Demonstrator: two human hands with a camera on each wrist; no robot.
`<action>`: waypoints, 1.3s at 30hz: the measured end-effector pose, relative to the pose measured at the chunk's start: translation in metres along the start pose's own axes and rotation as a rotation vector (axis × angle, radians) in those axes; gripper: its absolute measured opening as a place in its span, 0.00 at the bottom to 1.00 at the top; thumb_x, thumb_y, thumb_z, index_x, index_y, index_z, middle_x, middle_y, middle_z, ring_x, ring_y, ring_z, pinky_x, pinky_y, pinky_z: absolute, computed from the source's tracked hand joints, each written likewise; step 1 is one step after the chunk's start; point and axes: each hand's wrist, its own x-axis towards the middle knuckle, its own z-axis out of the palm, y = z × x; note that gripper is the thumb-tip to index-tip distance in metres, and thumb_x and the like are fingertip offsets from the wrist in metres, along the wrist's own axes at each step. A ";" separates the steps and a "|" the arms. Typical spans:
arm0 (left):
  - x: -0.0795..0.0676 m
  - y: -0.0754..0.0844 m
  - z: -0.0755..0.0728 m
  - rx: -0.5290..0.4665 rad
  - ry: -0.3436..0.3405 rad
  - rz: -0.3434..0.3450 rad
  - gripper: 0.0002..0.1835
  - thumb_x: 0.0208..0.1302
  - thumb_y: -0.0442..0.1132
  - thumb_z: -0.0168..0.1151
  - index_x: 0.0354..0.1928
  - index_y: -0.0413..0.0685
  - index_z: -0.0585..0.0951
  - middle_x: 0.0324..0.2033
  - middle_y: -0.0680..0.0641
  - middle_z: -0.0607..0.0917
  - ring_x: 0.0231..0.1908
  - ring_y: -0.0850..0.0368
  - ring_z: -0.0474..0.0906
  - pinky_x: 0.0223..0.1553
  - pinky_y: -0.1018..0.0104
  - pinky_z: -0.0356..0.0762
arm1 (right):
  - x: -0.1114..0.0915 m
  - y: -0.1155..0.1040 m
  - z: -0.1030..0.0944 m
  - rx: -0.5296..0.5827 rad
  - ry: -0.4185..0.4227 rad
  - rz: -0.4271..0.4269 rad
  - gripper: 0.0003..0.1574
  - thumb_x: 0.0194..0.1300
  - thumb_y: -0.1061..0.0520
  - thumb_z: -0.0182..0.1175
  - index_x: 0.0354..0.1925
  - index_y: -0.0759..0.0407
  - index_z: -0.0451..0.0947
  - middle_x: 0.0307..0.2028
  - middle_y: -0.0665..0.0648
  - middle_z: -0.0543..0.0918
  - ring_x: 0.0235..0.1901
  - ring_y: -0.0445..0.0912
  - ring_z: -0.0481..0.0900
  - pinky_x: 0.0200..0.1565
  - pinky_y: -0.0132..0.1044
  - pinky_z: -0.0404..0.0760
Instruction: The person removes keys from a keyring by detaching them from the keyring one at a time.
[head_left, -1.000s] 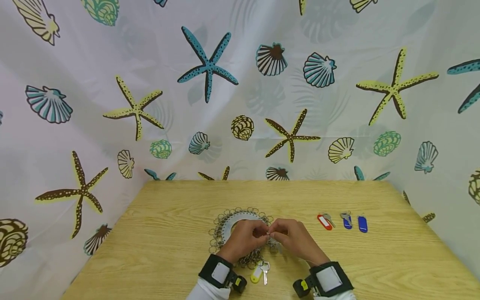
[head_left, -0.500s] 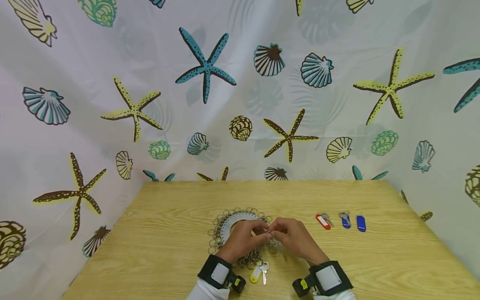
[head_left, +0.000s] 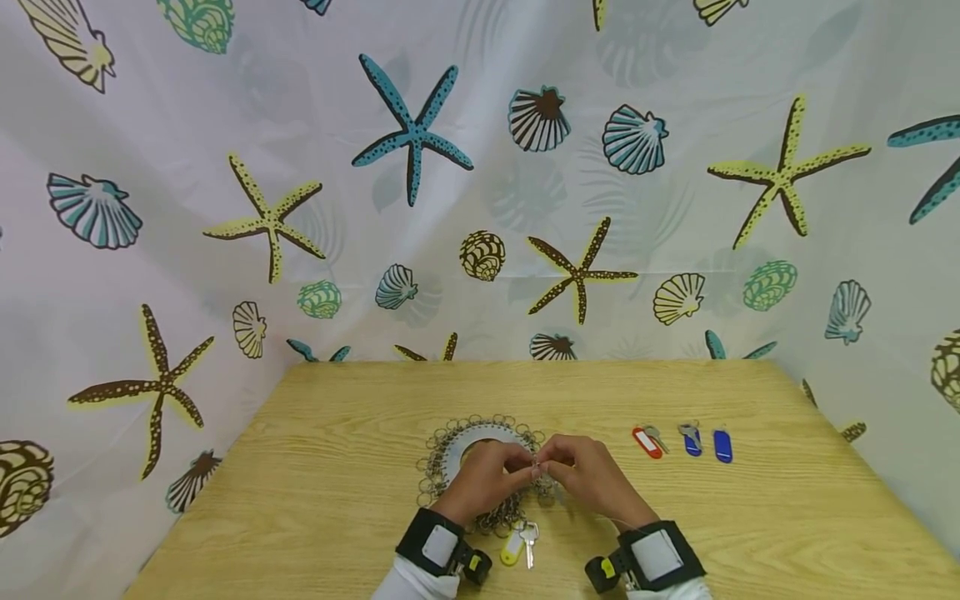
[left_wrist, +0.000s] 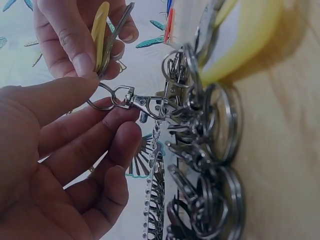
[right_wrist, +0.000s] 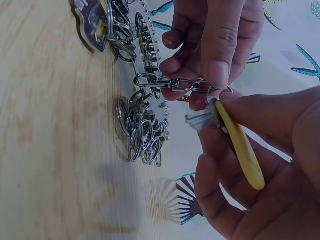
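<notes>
Above a round metal plate (head_left: 453, 454) fringed with swivel clasps and rings, my two hands meet at the fingertips. Thumb and finger of my left hand (head_left: 489, 473) pinch the split ring (left_wrist: 96, 106) on a swivel clasp (left_wrist: 142, 103), which is still linked to the plate's edge. My right hand (head_left: 581, 468) pinches a yellow key tag (right_wrist: 241, 150) at its ring end, and a silver key (right_wrist: 201, 119) hangs beside the tag. The tag's small ring sits right at the split ring, partly hidden by my thumbs.
Another yellow tag (head_left: 512, 547) with a key (head_left: 529, 537) lies on the wooden table (head_left: 337, 467) in front of the plate. To the right lie a red tag (head_left: 647, 442) with a key, a blue tag (head_left: 692, 442) with a key, and another blue tag (head_left: 722, 446). A patterned curtain (head_left: 450, 250) surrounds the table.
Both hands stay in the same place over the plate's right side, with only small shifts of the fingertips. The things lying on the table have not moved.
</notes>
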 end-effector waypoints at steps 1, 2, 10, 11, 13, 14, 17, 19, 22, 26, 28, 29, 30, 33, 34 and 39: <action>0.000 0.000 0.000 0.001 0.001 0.004 0.13 0.66 0.49 0.60 0.42 0.52 0.87 0.31 0.57 0.87 0.29 0.68 0.80 0.31 0.73 0.78 | 0.000 0.000 0.000 0.000 0.000 -0.001 0.08 0.65 0.62 0.61 0.34 0.49 0.83 0.36 0.47 0.85 0.38 0.44 0.83 0.38 0.43 0.81; 0.000 0.000 0.000 0.003 0.003 0.007 0.12 0.66 0.49 0.60 0.42 0.52 0.87 0.31 0.57 0.88 0.30 0.68 0.80 0.32 0.72 0.79 | 0.000 0.000 0.000 0.001 0.000 -0.003 0.08 0.65 0.63 0.61 0.34 0.49 0.83 0.36 0.48 0.85 0.38 0.44 0.83 0.38 0.43 0.81; 0.000 0.001 0.001 0.001 0.014 0.006 0.10 0.63 0.44 0.64 0.44 0.51 0.87 0.30 0.57 0.87 0.31 0.67 0.81 0.34 0.71 0.79 | 0.001 0.001 0.001 0.004 0.008 -0.006 0.07 0.64 0.64 0.62 0.33 0.52 0.83 0.36 0.49 0.85 0.38 0.45 0.83 0.39 0.43 0.81; -0.001 0.001 0.001 0.003 0.015 0.007 0.10 0.63 0.43 0.65 0.44 0.51 0.87 0.30 0.57 0.87 0.31 0.67 0.81 0.34 0.71 0.79 | 0.001 0.000 0.001 0.005 0.008 -0.004 0.07 0.64 0.64 0.62 0.33 0.52 0.83 0.36 0.49 0.85 0.38 0.45 0.83 0.39 0.44 0.81; -0.001 0.001 0.001 0.008 0.014 0.008 0.10 0.63 0.43 0.65 0.45 0.52 0.87 0.31 0.57 0.86 0.32 0.67 0.81 0.34 0.71 0.79 | 0.001 0.000 0.001 0.007 0.007 0.001 0.07 0.63 0.64 0.62 0.34 0.52 0.83 0.36 0.49 0.85 0.38 0.45 0.83 0.39 0.44 0.81; -0.001 0.001 0.001 0.010 0.013 0.007 0.10 0.63 0.42 0.65 0.45 0.52 0.87 0.32 0.57 0.86 0.32 0.67 0.81 0.34 0.71 0.79 | 0.001 0.000 0.001 0.008 0.006 0.002 0.07 0.63 0.64 0.62 0.34 0.52 0.83 0.36 0.49 0.85 0.38 0.45 0.83 0.39 0.44 0.81; -0.002 0.001 0.000 0.016 0.010 0.006 0.10 0.62 0.42 0.65 0.45 0.52 0.86 0.33 0.56 0.87 0.34 0.66 0.81 0.36 0.70 0.79 | 0.001 0.000 0.001 0.008 0.005 0.002 0.07 0.63 0.64 0.62 0.34 0.53 0.83 0.36 0.49 0.85 0.37 0.44 0.83 0.38 0.43 0.80; -0.002 0.001 0.000 0.015 0.011 0.008 0.11 0.62 0.41 0.66 0.46 0.52 0.86 0.35 0.56 0.87 0.35 0.65 0.81 0.36 0.70 0.80 | 0.001 -0.001 0.001 0.005 0.006 0.002 0.07 0.63 0.64 0.62 0.34 0.53 0.83 0.35 0.49 0.85 0.36 0.43 0.82 0.37 0.42 0.80; -0.001 0.001 0.000 0.007 0.012 0.011 0.11 0.62 0.40 0.66 0.47 0.53 0.86 0.37 0.56 0.87 0.37 0.63 0.81 0.37 0.69 0.80 | 0.001 0.000 0.001 0.003 0.008 0.002 0.06 0.63 0.64 0.62 0.34 0.52 0.83 0.34 0.49 0.85 0.34 0.42 0.81 0.35 0.41 0.79; -0.002 0.002 0.000 -0.008 0.011 0.013 0.12 0.62 0.40 0.65 0.48 0.53 0.85 0.38 0.56 0.86 0.39 0.62 0.81 0.38 0.68 0.80 | 0.002 0.001 0.001 0.009 0.016 0.003 0.07 0.63 0.63 0.62 0.33 0.52 0.83 0.34 0.48 0.85 0.34 0.42 0.81 0.35 0.41 0.79; -0.001 0.003 0.000 -0.016 0.011 0.014 0.11 0.64 0.43 0.63 0.47 0.53 0.86 0.38 0.56 0.86 0.38 0.62 0.81 0.38 0.68 0.80 | 0.001 0.001 0.001 0.013 0.018 0.001 0.08 0.63 0.63 0.62 0.33 0.50 0.83 0.34 0.47 0.85 0.35 0.42 0.82 0.36 0.41 0.79; -0.001 0.003 0.000 -0.018 0.011 0.013 0.11 0.65 0.46 0.62 0.46 0.53 0.86 0.37 0.56 0.86 0.38 0.63 0.81 0.38 0.68 0.80 | 0.001 0.001 0.001 0.016 0.018 -0.002 0.08 0.63 0.63 0.62 0.33 0.49 0.83 0.34 0.47 0.85 0.36 0.42 0.82 0.37 0.41 0.79; -0.001 0.003 0.000 -0.022 0.011 0.011 0.12 0.66 0.48 0.61 0.45 0.53 0.86 0.36 0.56 0.86 0.37 0.64 0.81 0.38 0.68 0.80 | 0.001 0.001 0.001 0.017 0.018 -0.004 0.08 0.63 0.62 0.62 0.32 0.49 0.83 0.34 0.46 0.85 0.36 0.42 0.82 0.37 0.41 0.80; -0.001 0.003 0.000 -0.013 0.015 -0.001 0.15 0.68 0.52 0.57 0.42 0.53 0.87 0.33 0.57 0.87 0.34 0.66 0.80 0.36 0.69 0.80 | 0.001 0.002 0.001 0.008 0.016 -0.017 0.09 0.64 0.62 0.62 0.33 0.47 0.82 0.35 0.46 0.85 0.37 0.43 0.82 0.38 0.42 0.80; -0.001 0.003 0.000 -0.004 0.017 -0.006 0.15 0.68 0.53 0.57 0.42 0.53 0.88 0.32 0.57 0.87 0.33 0.66 0.80 0.35 0.70 0.79 | 0.001 0.002 0.001 0.003 0.016 -0.022 0.09 0.64 0.62 0.61 0.33 0.47 0.82 0.35 0.46 0.84 0.37 0.43 0.82 0.38 0.42 0.80; -0.001 0.001 0.000 0.039 0.021 -0.005 0.15 0.68 0.52 0.57 0.39 0.53 0.89 0.29 0.58 0.87 0.31 0.67 0.80 0.33 0.72 0.78 | 0.001 0.002 0.001 -0.009 0.022 -0.044 0.10 0.64 0.63 0.60 0.33 0.48 0.82 0.35 0.46 0.85 0.37 0.43 0.82 0.37 0.42 0.80</action>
